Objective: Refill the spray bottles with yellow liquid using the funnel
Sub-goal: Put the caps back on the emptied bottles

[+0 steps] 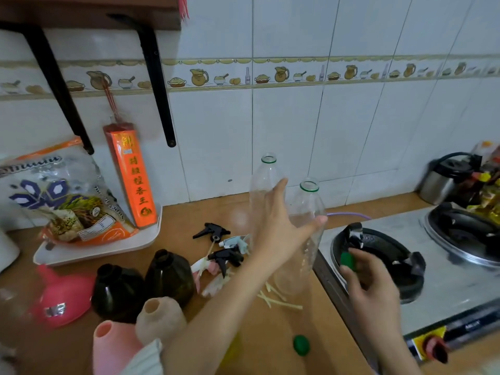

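Two clear empty plastic bottles, one taller (266,180) and one nearer (308,204), stand uncapped on the wooden counter beside the stove. My left hand (284,226) reaches in front of both with fingers spread straight, its thumb across the nearer bottle. My right hand (368,282) pinches a green cap (347,261) over the burner. A second green cap (301,345) lies on the counter. The pink funnel (62,299) lies at the left. Two dark brown spray bottles (116,290) (169,277), a beige bottle (159,318) and a pink bottle (113,347) stand open-necked. Black spray heads (213,231) (226,259) lie loose.
A gas stove (378,255) fills the right side, with a lidded pan (465,234) and a steel kettle (446,177) behind. A white tray (94,251) at the left holds a rice bag (59,201) and an orange incense box (130,174). Black shelf brackets hang above.
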